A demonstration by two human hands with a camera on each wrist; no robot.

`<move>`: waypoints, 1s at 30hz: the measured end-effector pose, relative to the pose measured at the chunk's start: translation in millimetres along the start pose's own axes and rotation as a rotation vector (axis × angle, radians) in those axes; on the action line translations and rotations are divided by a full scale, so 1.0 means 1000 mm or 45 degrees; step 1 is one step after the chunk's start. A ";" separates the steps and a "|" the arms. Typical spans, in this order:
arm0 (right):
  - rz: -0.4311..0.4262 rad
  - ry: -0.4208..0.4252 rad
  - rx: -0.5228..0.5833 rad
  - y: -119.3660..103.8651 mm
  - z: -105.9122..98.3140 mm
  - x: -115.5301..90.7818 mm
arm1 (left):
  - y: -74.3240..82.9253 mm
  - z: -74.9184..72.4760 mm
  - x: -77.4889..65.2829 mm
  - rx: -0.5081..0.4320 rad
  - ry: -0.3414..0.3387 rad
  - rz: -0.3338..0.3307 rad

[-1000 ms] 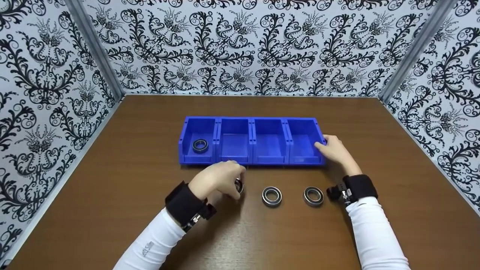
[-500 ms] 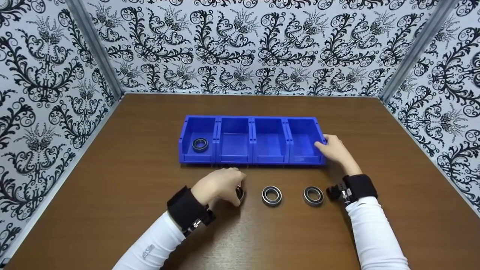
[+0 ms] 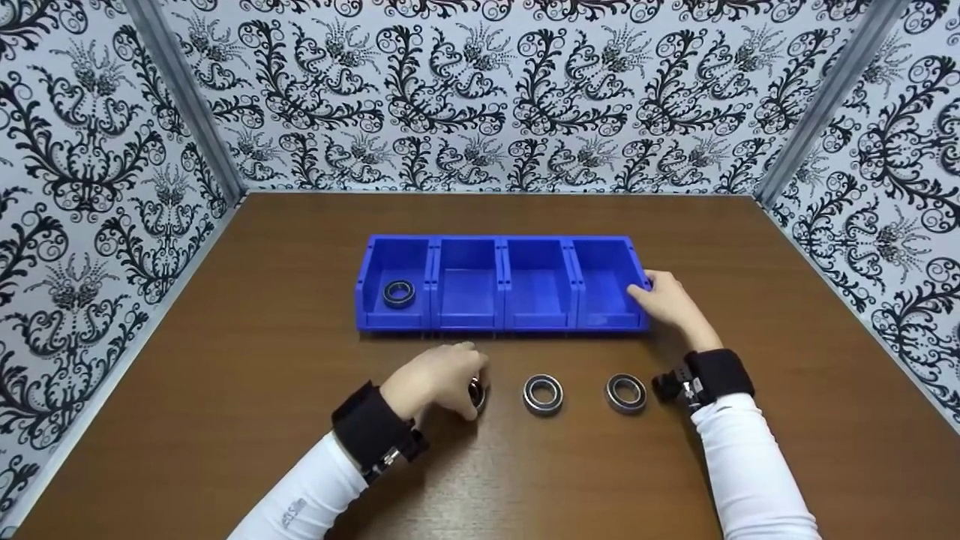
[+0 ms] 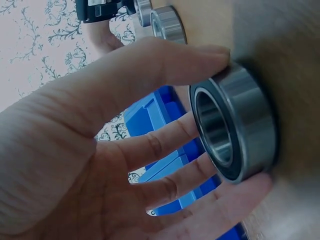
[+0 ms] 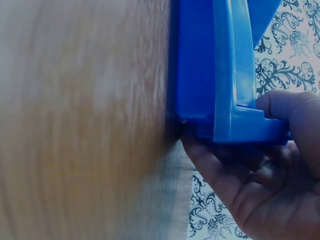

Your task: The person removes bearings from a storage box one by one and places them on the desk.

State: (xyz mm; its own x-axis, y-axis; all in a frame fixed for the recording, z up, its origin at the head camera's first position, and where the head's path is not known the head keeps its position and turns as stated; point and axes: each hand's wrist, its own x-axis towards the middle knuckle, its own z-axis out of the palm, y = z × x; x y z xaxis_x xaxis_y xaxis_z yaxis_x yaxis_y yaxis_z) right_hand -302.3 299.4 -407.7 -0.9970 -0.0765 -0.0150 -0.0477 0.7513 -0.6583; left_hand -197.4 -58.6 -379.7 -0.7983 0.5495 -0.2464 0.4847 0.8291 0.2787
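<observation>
My left hand [image 3: 439,379] pinches a steel ball bearing [image 4: 237,125] with a dark seal, thumb on one side and fingertips on the other. In the left wrist view the bearing lies against the table; the head view shows only part of it past the thumb. A blue bin [image 3: 502,285] with several compartments stands behind it. Another bearing [image 3: 399,294] lies in its leftmost compartment. At the bin's right end my right hand [image 3: 671,304] grips the side wall [image 5: 227,80], the thumb inside and the fingers outside and underneath.
Two more bearings, a middle one [image 3: 543,394] and a right one [image 3: 625,394], lie flat on the brown table [image 3: 570,480] between my hands. Patterned panels [image 3: 480,97] enclose the table at the back and both sides.
My left hand and the bearing in it have shifted a little towards the front. The right hand keeps its hold on the bin, and the other bearings stay put.
</observation>
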 end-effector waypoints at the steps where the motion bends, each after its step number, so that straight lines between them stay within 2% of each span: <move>1: -0.004 0.009 -0.004 0.000 0.000 0.000 | 0.000 0.001 0.000 -0.003 0.005 0.000; 9: -0.023 -0.005 0.004 0.004 0.003 0.001 | -0.001 0.003 -0.003 0.011 0.022 -0.012; 16: -0.038 0.036 0.003 0.004 0.000 0.003 | 0.003 -0.001 -0.002 0.029 0.031 -0.023; 30: -0.025 0.026 0.029 0.005 0.000 0.002 | 0.004 0.006 -0.001 0.070 0.042 -0.038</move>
State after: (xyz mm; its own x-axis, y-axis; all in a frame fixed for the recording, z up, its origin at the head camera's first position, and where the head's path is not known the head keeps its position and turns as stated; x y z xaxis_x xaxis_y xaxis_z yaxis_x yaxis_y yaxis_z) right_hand -304.1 303.0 -410.5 -0.9969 -0.0778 0.0134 -0.0663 0.7345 -0.6754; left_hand -192.7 -55.4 -384.0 -0.8237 0.5213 -0.2231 0.4784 0.8501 0.2201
